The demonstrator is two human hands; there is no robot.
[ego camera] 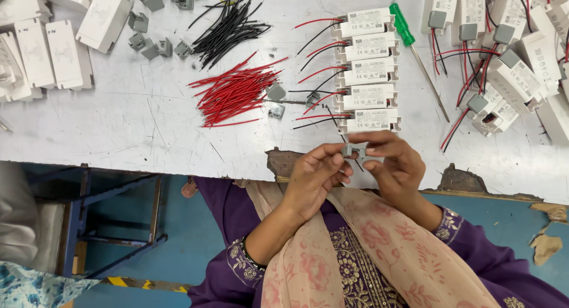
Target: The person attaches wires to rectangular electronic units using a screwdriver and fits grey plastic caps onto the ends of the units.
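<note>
Pinching small grey plastic clip (354, 149) | hands: left (317, 172), right (394, 163) both closed on it

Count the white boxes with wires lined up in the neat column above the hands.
5: white boxes stacked top, second, third, fourth, bottom, just above the right hand.

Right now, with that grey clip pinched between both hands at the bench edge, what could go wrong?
1. The grey clip sits between the left hand and right hand just past the table edge; a slip would probably send it to the floor.
2. The row of white driver boxes lies just beyond the knuckles; a nudge could snag their wire leads.
3. The green screwdriver could roll if bumped.
</note>
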